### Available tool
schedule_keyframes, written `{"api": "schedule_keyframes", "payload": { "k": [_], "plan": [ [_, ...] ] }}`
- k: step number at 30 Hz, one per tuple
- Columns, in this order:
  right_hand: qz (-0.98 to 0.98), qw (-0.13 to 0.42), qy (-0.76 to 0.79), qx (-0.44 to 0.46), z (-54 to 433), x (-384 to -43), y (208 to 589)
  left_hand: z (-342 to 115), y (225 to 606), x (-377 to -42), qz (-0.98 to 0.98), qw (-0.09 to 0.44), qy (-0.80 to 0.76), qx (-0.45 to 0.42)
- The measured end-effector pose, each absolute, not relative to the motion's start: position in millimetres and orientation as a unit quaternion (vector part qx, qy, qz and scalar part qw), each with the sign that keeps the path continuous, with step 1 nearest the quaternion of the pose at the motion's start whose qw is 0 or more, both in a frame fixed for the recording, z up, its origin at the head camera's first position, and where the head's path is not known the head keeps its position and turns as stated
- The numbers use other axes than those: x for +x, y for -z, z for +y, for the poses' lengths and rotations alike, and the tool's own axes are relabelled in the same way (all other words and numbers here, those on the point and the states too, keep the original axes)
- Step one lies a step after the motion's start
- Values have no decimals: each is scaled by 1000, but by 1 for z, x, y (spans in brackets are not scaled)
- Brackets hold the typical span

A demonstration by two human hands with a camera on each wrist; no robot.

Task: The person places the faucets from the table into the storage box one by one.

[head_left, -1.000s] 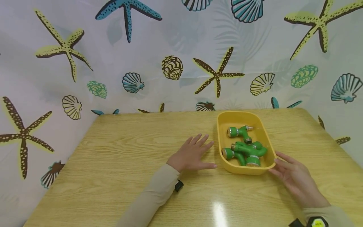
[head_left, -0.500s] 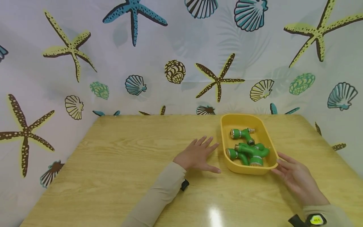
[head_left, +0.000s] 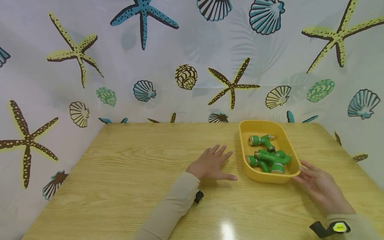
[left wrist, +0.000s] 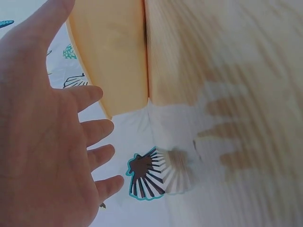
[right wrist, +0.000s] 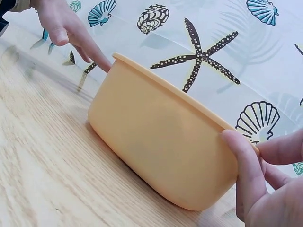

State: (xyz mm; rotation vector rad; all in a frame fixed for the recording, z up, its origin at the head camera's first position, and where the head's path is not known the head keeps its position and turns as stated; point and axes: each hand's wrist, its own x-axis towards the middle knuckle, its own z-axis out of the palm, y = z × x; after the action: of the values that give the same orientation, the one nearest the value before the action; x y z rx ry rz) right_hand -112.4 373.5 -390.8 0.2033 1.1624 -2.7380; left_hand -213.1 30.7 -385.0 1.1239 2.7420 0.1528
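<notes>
A yellow plastic bin (head_left: 267, 177) with rounded corners stands on the wooden table. Inside it lie several green hose fittings (head_left: 271, 157) with ribbed collars and metal threaded ends. My right hand (head_left: 322, 188) pinches the bin's near right corner; in the right wrist view the thumb (right wrist: 236, 139) presses on the front just under the rim, with the fingers round the side. Left of the bin, my left hand (head_left: 210, 165) is held with its fingers spread, nothing in it. In the left wrist view those fingers (left wrist: 102, 156) point past the bin's side wall (left wrist: 116, 52).
The wooden table (head_left: 135, 173) stretches out to the left of the bin. A white cloth (head_left: 168, 43) printed with starfish and shells hangs behind the table and on both sides. Dark camera straps (head_left: 330, 229) sit at the wrists.
The bin has slid a little to the right across the table, together with my right hand. My left hand has shifted slightly right too, its fingers still spread. The head view has tilted slightly.
</notes>
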Motion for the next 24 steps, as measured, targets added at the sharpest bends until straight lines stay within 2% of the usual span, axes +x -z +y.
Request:
{"api": "schedule_keyframes", "payload": {
  "k": [24],
  "plan": [
    [365,97,924,59,396,-137,383,60,371,-215,918,26,13,395]
  ]
}}
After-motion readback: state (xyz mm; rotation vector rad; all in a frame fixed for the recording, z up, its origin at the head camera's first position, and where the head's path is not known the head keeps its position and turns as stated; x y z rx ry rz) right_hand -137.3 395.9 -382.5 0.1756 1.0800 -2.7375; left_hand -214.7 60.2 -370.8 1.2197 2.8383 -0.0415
